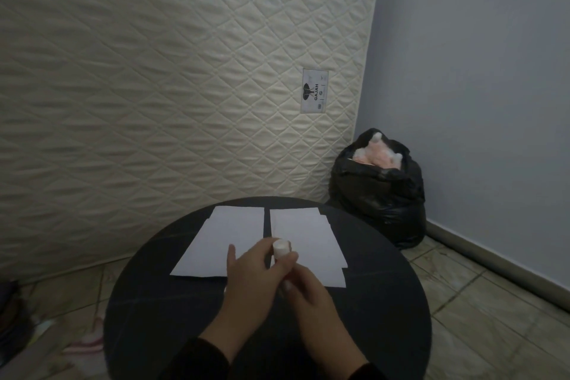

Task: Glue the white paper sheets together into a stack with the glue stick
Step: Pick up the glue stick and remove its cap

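Head view: two hands meeting above a round dark table [148, 333], near edge of the paper. Left hand [246, 274] curled round a glue stick [281, 249], white end pointing up, thumb stretched out to the left. Right hand [305, 290] with fingers bent close to the lower part of the stick, probably pinching it; cannot tell for sure, because of blur and the left hand in front. Cannot tell either whether the white end is a cap or bare glue.

Paper in two white groups side by side: left sheets [222, 241] and right sheets [308, 244], a narrow dark gap between them. Edges in the right group not aligned, so more than one sheet there, slightly shifted. Nothing visibly glued yet, as far as can be judged.

Possible troubles from here, as a judgement only:
- Pulling or twisting the cap with both hands in the air, with no hand on the paper: a bump of a wrist could push the loose sheets further out of line.
- Too much glue turned out: a lump could break off and smear.
- Pressing the stick on a sheet not held down: dragging or wrinkling of the thin paper.
- Glue reaching the table at a sheet's edge: paper stuck to the table.

Behind: mattress [154, 71], black bag [379, 194].
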